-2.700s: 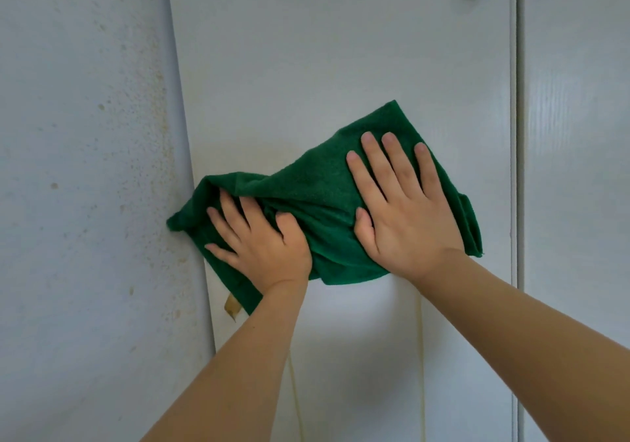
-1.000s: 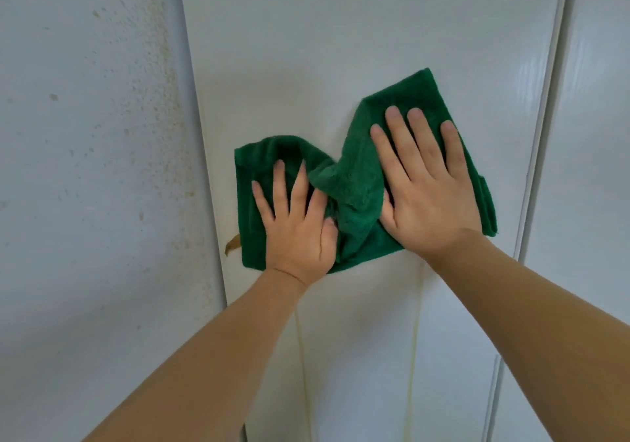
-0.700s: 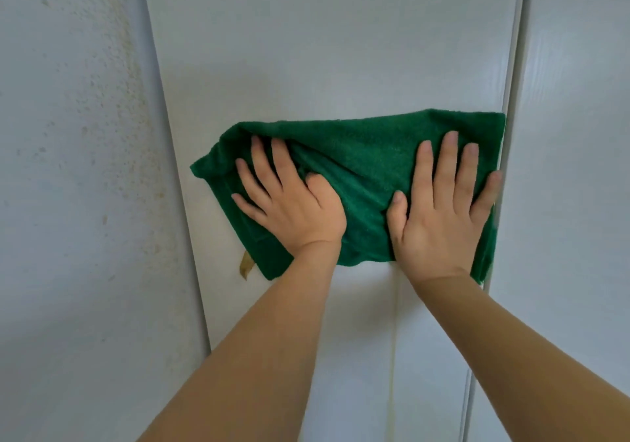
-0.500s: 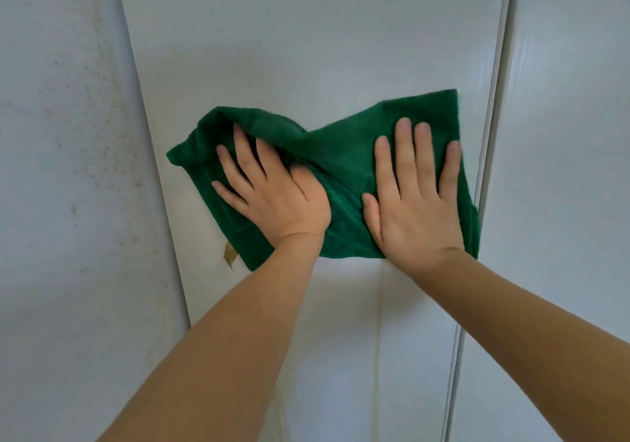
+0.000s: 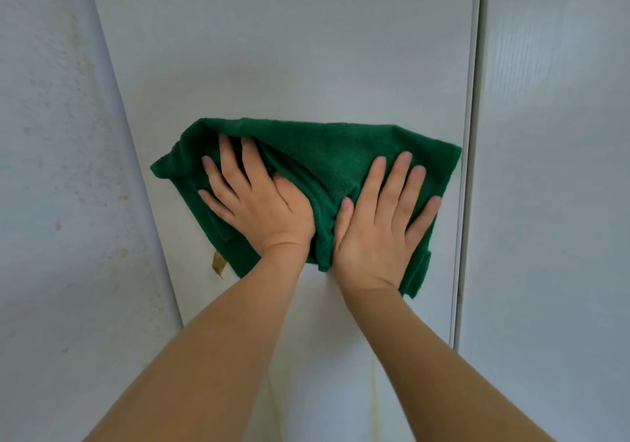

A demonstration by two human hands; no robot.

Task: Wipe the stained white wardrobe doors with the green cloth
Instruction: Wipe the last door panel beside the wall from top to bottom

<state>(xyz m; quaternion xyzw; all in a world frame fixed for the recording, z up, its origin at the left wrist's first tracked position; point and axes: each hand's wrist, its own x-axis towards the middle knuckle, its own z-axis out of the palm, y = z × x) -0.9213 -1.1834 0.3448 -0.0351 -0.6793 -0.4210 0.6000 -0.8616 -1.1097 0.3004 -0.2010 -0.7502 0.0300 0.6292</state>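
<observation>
- Against one white wardrobe door [image 5: 289, 49], two flat, open-fingered hands, left hand [image 5: 259, 202] and right hand [image 5: 378, 233], pressed one green cloth [image 5: 334, 158].
- Cloth lay rumpled; two yellowish streaks [image 5: 373, 394] ran toward 6 o'clock.

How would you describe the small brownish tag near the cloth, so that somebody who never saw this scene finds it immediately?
Start at the white wardrobe door in the middle, where both hands press a green cloth flat. Follow the cloth to its lower left corner, below the left hand. The brownish tag hangs there, the only tan piece against white and green.
</observation>
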